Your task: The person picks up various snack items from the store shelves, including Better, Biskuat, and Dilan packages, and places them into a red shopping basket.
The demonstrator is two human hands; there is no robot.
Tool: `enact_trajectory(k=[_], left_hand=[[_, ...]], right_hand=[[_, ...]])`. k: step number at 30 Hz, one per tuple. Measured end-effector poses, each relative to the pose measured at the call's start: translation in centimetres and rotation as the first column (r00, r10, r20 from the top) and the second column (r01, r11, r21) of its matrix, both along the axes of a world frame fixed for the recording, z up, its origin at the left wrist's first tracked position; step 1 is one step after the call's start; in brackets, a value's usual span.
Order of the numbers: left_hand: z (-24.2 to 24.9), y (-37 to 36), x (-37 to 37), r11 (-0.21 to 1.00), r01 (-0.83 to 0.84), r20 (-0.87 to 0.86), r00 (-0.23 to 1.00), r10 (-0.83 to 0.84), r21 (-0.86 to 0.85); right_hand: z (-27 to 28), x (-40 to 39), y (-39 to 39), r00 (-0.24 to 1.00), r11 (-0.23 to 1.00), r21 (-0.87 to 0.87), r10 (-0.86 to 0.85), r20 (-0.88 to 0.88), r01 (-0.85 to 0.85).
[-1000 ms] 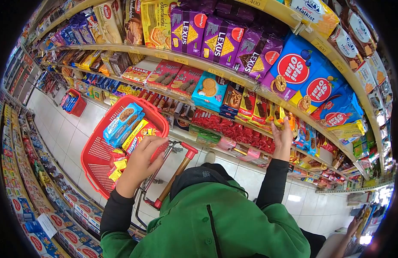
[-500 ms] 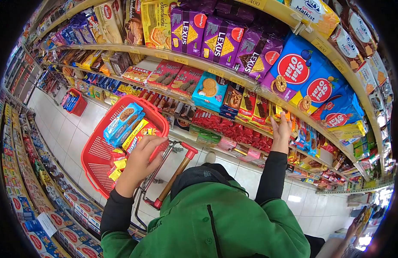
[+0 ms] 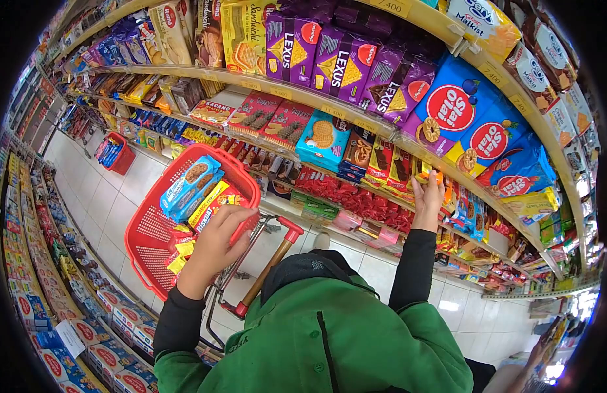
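My right hand (image 3: 428, 200) reaches to the middle shelf, its fingers closed on a small orange packet (image 3: 422, 177) among the biscuit packs. The far side of that packet is hidden. Beside it stand red-and-yellow packs (image 3: 400, 171). My left hand (image 3: 215, 245) is at the near rim of a red basket (image 3: 138, 239), fingers bent, with a gap between thumb and fingers and nothing visible in it. Inside the basket lie blue cookie packs (image 3: 189, 187), a yellow-and-red Biskuat pack (image 3: 215, 203) and small red-and-yellow packets (image 3: 180, 249).
The basket sits on a cart with a brown handle (image 3: 267, 270), left of my body. Purple Lexus packs (image 3: 342, 62) and blue Slai O'lai packs (image 3: 451, 108) fill the upper shelf. A second red basket (image 3: 122, 160) stands on the tiled floor (image 3: 97, 203) farther along the aisle.
My right hand's fingers have drawn together around the orange packet at the shelf. The left hand stays near the basket rim. The view has shifted very slightly.
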State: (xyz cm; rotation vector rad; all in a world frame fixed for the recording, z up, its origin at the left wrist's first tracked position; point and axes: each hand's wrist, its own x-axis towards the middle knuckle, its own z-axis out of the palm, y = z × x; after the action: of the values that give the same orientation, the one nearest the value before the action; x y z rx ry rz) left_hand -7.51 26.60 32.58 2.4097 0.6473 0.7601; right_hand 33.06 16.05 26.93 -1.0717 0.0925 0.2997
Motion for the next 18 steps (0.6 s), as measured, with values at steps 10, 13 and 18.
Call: enact_trajectory(k=[10, 13, 18], left_hand=[[0.1, 0.0, 0.0, 1.0, 0.005, 0.003, 1.0, -0.005, -0.007], [0.2, 0.0, 0.0, 1.0, 0.008, 0.007, 1.0, -0.008, -0.005], [0.0, 0.3, -0.2, 0.999, -0.024, 0.009, 1.0, 0.023, 0.049]], right_hand=[[-2.0, 1.4, -1.6, 0.984, 0.977, 0.112, 0.18, 0.003, -0.179], [-0.8, 0.2, -2.0, 0.992, 0.991, 0.053, 0.121, -0.037, -0.119], [-0.5, -3.2, -3.0, 0.991, 0.99, -0.033, 0.133, -0.024, -0.134]])
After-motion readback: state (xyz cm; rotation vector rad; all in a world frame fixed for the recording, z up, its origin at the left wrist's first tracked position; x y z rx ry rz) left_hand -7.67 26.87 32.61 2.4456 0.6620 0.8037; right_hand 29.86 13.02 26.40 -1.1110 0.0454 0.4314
